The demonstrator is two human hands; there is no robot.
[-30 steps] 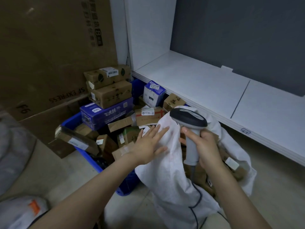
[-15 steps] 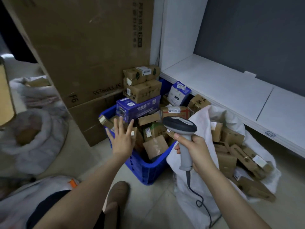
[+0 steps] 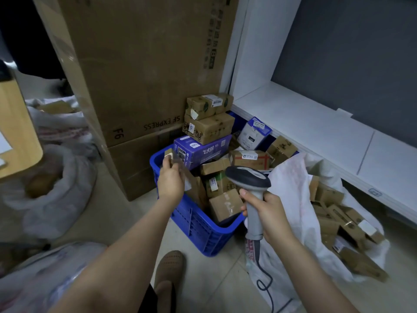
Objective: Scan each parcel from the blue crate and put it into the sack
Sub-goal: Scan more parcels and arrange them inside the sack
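Parcels (image 3: 223, 205) are lying heaped past the rim of the blue crate (image 3: 200, 233), seen from the head view; it is standing on the floor between a tall cardboard carton (image 3: 146, 75) and the white sack (image 3: 291, 190), so a lift from one and a drop into the other is likely asking only a short swing rightward. The left hand (image 3: 171, 182) is reaching over the crate's near left corner, its fingers (image 3: 177, 172) curling round a small brown parcel (image 3: 168, 154) and holding it just above the rim. Blur is hiding the parcel's lower part, so which way its label is facing I cannot tell. The right hand (image 3: 269, 214) is hovering over the crate's near right corner, fingers (image 3: 244, 193) wrapping closed round the handle of the grey scanner (image 3: 247, 178), its head pointing out over the heap, probably ready for the parcel to be brought before it. Its cable (image 3: 262, 283) is trailing down across the sack's near fold, where a careless swing could be snagging it. The sack is slumping open below the white shelf (image 3: 304, 123), with boxes (image 3: 334, 213) already lying inside. A purple box (image 3: 203, 151) carrying two stacked brown boxes (image 3: 209, 123) is crowding the crate's far side, so free air is lying over the near rim and the sack's mouth.
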